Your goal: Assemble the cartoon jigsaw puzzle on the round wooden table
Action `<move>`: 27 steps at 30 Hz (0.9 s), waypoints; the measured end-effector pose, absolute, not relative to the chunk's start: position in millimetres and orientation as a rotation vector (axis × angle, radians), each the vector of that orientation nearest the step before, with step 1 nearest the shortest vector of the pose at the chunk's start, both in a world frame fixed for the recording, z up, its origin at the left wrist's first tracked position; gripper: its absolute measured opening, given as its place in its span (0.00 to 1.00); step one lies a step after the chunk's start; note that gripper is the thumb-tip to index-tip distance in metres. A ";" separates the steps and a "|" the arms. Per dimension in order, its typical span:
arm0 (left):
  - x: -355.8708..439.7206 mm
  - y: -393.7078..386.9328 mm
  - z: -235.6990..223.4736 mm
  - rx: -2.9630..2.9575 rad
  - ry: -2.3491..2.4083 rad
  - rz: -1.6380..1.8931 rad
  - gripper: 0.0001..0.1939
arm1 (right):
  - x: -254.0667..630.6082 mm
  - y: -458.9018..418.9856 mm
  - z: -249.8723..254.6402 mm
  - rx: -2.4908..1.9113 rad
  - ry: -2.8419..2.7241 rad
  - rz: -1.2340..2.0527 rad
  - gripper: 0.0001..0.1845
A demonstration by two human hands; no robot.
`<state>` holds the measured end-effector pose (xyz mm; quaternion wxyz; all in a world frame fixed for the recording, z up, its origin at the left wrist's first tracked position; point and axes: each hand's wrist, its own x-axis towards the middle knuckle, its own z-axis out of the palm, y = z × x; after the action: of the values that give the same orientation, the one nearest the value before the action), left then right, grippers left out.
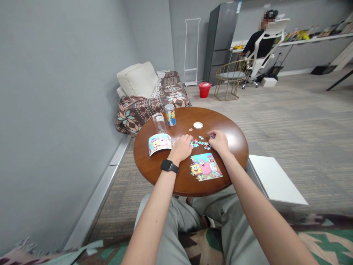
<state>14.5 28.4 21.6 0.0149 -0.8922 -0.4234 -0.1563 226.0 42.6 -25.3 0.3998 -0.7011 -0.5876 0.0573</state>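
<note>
Fingers (188, 138) of left hand (182, 148) and right hand (218, 141) curl by puzzle pieces (195, 144); if grasping any, I cannot tell.

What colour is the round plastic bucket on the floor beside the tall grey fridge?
The round plastic bucket is bright red; the head view shows it.

Head cam, 1 view: worn on person's head, faces fwd & down. Round table (146, 154) close, ctr of frame; own forearms enter at bottom edge. Fridge (220, 40) far off, upper rt. Wall (60, 92) fills left side.
</note>
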 end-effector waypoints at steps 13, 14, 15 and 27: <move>14.2 29.5 20.6 -2.792 -1.314 -0.543 0.11 | 221.9 37.7 -16.8 -1.564 -1.567 0.239 0.15; 14.3 30.0 19.9 -2.797 -1.314 -0.568 0.11 | 220.8 36.2 -14.6 -1.514 -1.547 0.254 0.14; 14.5 30.7 19.1 -2.807 -1.313 -0.602 0.10 | 219.1 34.5 -12.3 -1.459 -1.525 0.274 0.12; 9.7 32.2 17.9 -3.034 -1.359 -1.361 0.06 | 197.2 25.0 -1.7 -0.914 -1.379 1.040 0.20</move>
<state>9.7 32.2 17.9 -0.2233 -0.8233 -0.3688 -0.3692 197.2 25.0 -1.7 0.5596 -0.3875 -0.5850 0.4410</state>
